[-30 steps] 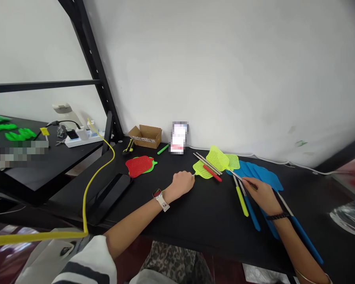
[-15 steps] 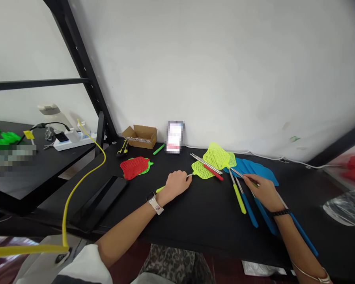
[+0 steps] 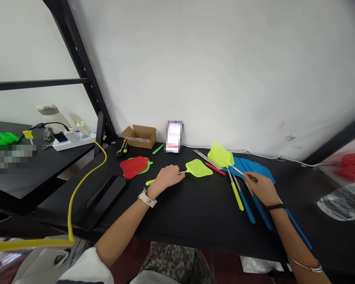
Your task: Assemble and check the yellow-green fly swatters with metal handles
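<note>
My left hand (image 3: 168, 176) is closed round the thin metal rod of a yellow-green fly swatter (image 3: 199, 168), whose mesh head points right and whose handle end sticks out behind my wrist. My right hand (image 3: 260, 187) grips the metal rod of another yellow-green fly swatter (image 3: 217, 153); its head lies up and left over the pile. Beneath and beside my right hand are several blue fly swatters (image 3: 256, 169) with blue handles, plus a yellow-green handle (image 3: 237, 196). Metal rods (image 3: 207, 158) and a red handle (image 3: 215, 169) lie between the two swatter heads.
Red swatter heads (image 3: 134, 167) over green lie left of my left hand. Behind stand an open cardboard box (image 3: 140, 139), a green handle (image 3: 158, 148) and a propped phone (image 3: 173, 137). A black flat object (image 3: 106, 201) lies at left; plastic bags (image 3: 343, 203) sit at right.
My left hand has moved left with its yellow-green swatter, drawing the head off the rods and away from the pile. My right hand stays nearly in place, still holding its swatter.
</note>
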Available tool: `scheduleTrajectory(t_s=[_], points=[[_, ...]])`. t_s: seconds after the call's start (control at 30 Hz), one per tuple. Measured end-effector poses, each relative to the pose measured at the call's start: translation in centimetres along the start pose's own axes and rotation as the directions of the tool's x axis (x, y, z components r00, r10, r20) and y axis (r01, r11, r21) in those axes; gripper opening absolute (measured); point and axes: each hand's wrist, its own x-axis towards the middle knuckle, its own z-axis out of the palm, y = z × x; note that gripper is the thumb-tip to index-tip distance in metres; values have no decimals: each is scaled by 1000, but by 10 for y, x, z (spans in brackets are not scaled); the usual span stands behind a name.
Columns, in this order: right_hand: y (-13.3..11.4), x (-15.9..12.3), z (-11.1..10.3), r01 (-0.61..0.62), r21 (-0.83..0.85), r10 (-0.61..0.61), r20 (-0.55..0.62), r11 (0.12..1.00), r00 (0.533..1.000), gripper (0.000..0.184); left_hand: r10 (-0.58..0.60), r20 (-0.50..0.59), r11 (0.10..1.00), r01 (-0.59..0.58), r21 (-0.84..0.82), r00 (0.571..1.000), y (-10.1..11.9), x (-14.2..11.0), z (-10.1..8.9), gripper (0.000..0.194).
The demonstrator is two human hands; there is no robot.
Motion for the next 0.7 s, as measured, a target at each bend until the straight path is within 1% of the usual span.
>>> scheduleTrajectory(t_s=[0.07, 0.13, 0.23, 0.3, 0.37, 0.43, 0.47, 0.5, 0.53, 0.6, 0.63, 0.7], points=[[1, 0, 0, -12, -18, 12, 4, 1000, 1000, 42, 7, 24, 1000, -6, -14, 1000, -7, 0, -6, 46], [1, 0, 0, -23, -25, 24, 14, 999, 1000, 43, 44, 75, 998, -40, -54, 996, -14, 0, -11, 51], [2, 0, 0, -35, -30, 36, 26, 999, 999, 43, 191, 169, 971, -161, -178, 967, -19, 0, -15, 57], [1, 1, 0, -35, -36, 36, 28, 999, 999, 43, 285, 172, 938, -238, -253, 943, -15, -1, -11, 59], [1, 1, 0, -25, -35, 26, 26, 999, 999, 42, 364, 163, 903, -304, -305, 917, -3, -4, -2, 59], [0, 1, -1, -12, -28, 13, 27, 1000, 1000, 41, 472, 175, 853, -397, -337, 864, 12, -8, 10, 57], [0, 0, -1, -9, -27, 9, 30, 1000, 999, 41, 505, 152, 841, -445, -307, 850, 20, -10, 17, 57], [0, 0, -1, -9, -30, 10, 34, 999, 999, 41, 513, 95, 844, -481, -237, 853, 28, -12, 24, 57], [0, 0, -2, -12, -38, 13, 34, 999, 999, 41, 499, 24, 859, -491, -142, 866, 34, -14, 31, 55], [2, 0, -3, -25, -61, 27, 21, 998, 999, 40, 470, -82, 883, -469, 23, 879, 45, -16, 41, 52], [2, 0, -4, -37, -76, 38, 7, 996, 999, 40, 459, -115, 888, -454, 74, 881, 48, -16, 45, 51], [4, 1, -7, -67, -103, 66, -11, 992, 998, 39, 451, -149, 891, -436, 125, 880, 53, -17, 50, 50]])
